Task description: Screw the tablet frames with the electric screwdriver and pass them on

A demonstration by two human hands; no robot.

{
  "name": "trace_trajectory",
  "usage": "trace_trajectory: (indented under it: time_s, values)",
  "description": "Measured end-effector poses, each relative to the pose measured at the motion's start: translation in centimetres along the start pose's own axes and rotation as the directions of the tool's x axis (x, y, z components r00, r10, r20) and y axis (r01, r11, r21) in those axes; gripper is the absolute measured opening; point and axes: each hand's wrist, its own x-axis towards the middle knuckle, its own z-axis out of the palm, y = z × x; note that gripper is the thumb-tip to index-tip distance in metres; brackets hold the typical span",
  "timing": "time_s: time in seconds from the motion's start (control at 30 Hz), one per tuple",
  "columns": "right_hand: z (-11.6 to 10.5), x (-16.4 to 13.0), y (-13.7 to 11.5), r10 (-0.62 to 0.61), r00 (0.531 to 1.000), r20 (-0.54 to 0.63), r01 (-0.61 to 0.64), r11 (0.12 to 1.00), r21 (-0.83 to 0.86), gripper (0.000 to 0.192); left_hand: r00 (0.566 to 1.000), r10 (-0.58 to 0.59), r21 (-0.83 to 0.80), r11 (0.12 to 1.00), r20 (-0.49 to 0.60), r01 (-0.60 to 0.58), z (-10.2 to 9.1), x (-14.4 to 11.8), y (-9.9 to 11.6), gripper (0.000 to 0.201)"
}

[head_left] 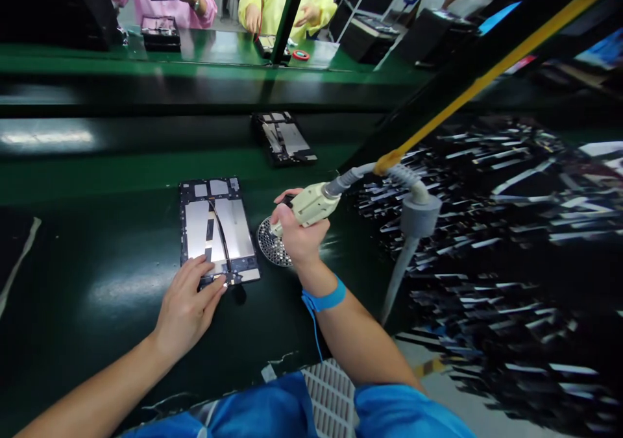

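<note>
An opened tablet (pixel 214 227) lies flat on the green bench, its silver inner plates and a dark ribbon cable exposed. My left hand (pixel 187 302) grips its lower left edge, thumb and fingers on the bottom strip; whether a small part sits under the fingertips I cannot tell. To the tablet's right, my right hand (pixel 304 237) is wrapped round a cream electric screwdriver (pixel 314 204). The screwdriver's front end is over a round metal dish full of small holes (pixel 273 246), a screw tray by its look. My hand partly covers that dish, and the bit's tip is hidden.
Another opened tablet (pixel 287 139) lies farther back. A grey cable and a yellow cord (pixel 438 130) slant up from the screwdriver. Stacked dark panels in racks (pixel 487 243) fill the right side, beside a grey post (pixel 402 272). Across the bench, co-workers in pink (pixel 204 3) and yellow sleeves handle devices.
</note>
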Motion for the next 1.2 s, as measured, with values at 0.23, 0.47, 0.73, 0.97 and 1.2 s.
trace_trajectory:
  time_s: [0.23,0.47,0.73,0.97,1.2]
  values:
    - [-0.2,0.1,0.5,-0.018,1.000,0.007,0.018,1.000,0.006,0.022,1.000,0.006,-0.006,1.000,0.013,-0.005,-0.1,0.0,-0.1,0.026]
    - [0.0,-0.1,0.4,-0.014,1.000,0.006,0.014,1.000,0.013,0.020,1.000,0.016,-0.034,0.999,0.020,-0.016,-0.1,-0.2,-0.4,0.029]
    - [0.0,-0.5,-1.8,-0.083,0.997,0.004,0.082,0.995,0.064,0.017,0.999,-0.003,-0.059,0.998,-0.036,0.001,0.6,0.5,-1.4,0.022]
    - [1.9,-5.5,-4.0,-0.071,0.942,0.329,-0.013,0.969,0.247,0.027,1.000,-0.013,-0.082,0.997,-0.007,0.012,0.3,0.9,-1.3,0.021]
    - [2.5,-6.7,-2.9,-0.051,0.915,0.400,-0.043,0.974,0.222,0.030,0.999,-0.029,-0.093,0.995,0.017,0.031,0.2,1.0,-1.1,0.021]
